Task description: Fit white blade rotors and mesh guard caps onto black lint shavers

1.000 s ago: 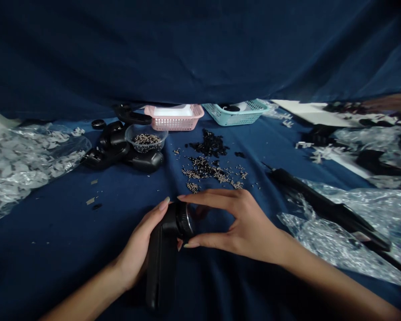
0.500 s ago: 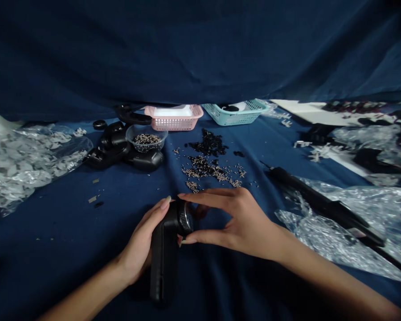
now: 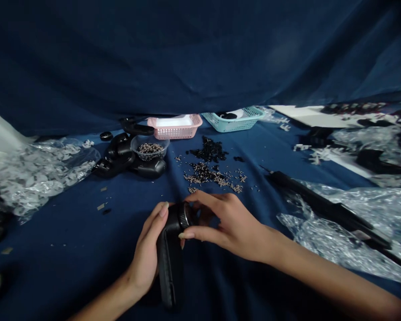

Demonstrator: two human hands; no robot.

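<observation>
My left hand [image 3: 150,247] is wrapped around the upper body of a black handheld device [image 3: 168,267], its thumb along the top and the handle slanting down toward me. On the device's right-facing end is a round head with a ribbed, shiny ring [image 3: 184,216]. My right hand [image 3: 232,223] grips that ring, thumb on the near side and fingers on the far side. Its fingers partly hide the head's face. Beyond the hands lie loose small screws [image 3: 217,177] and a pile of small black parts [image 3: 209,150] on the blue cloth.
Behind on the left, a clear bowl of screws [image 3: 149,148] stands among black housings [image 3: 120,160]. A bag of white parts [image 3: 50,169] lies farther left. Pink basket [image 3: 177,132] and teal basket [image 3: 237,125] stand at the back. An electric screwdriver [image 3: 321,205] rests on plastic bags at right.
My right fingers have closed in around the ribbed ring. The device has shifted slightly right in view, its handle tilting a little. The camera view has also moved slightly.
</observation>
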